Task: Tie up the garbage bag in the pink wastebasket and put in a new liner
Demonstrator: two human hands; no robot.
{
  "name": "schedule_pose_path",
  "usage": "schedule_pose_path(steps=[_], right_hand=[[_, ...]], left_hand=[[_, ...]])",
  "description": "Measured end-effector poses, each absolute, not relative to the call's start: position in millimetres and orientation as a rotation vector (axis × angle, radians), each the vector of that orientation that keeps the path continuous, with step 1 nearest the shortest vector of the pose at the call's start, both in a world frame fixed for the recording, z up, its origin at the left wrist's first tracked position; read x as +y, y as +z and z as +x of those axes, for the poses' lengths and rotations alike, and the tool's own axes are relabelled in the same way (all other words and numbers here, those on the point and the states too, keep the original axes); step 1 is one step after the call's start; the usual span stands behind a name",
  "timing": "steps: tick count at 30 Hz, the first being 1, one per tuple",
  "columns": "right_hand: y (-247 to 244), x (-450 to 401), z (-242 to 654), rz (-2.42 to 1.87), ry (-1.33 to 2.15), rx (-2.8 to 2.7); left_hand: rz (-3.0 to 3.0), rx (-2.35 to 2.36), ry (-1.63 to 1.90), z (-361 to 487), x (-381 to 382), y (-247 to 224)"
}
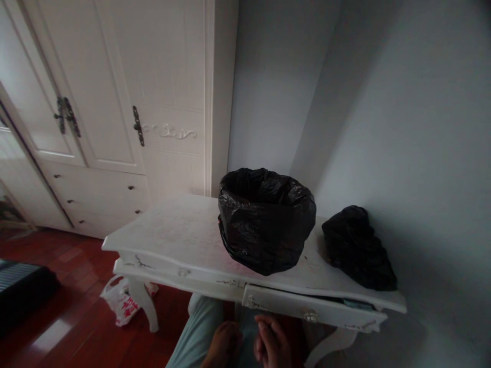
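Observation:
A round bin (pixel 266 230) wrapped in a black plastic bag stands on the white table, its wide mouth facing up. Below the table's front edge, over the lap, my left hand (pixel 225 341) is closed, with its fingers curled in. My right hand (pixel 271 341) is beside it, a short gap away, its fingers bent together and nothing visible in them. Nearest to the right hand is the table's drawer (pixel 284 302), pulled out slightly. Neither hand touches the bin.
A crumpled black plastic bag (pixel 358 250) lies at the right end of the white table (pixel 164 225), by the wall. On the red floor, a white plastic bag (pixel 120 301) rests near a table leg. A white wardrobe (pixel 172 92) rises behind, and a dark object (pixel 26 291) sits at far left.

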State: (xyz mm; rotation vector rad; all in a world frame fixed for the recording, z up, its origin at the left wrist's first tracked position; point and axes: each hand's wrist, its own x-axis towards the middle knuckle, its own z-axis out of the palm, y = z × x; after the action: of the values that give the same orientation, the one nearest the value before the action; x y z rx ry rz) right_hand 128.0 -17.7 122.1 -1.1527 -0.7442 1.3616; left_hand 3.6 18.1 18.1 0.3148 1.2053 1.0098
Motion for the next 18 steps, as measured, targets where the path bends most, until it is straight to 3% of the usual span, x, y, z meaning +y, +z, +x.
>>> schedule_pose_path(steps=[8, 18], right_hand=[[252.9, 19.1, 159.8, -0.691, 1.594, -0.564], [330.6, 13.0, 171.8, -0.428, 1.447, -0.932]], left_hand=[[0.324, 1.084, 1.028, 4.8, 16.7, 20.9], [0.425, 1.210, 1.056, 2.2, 20.7, 26.4]])
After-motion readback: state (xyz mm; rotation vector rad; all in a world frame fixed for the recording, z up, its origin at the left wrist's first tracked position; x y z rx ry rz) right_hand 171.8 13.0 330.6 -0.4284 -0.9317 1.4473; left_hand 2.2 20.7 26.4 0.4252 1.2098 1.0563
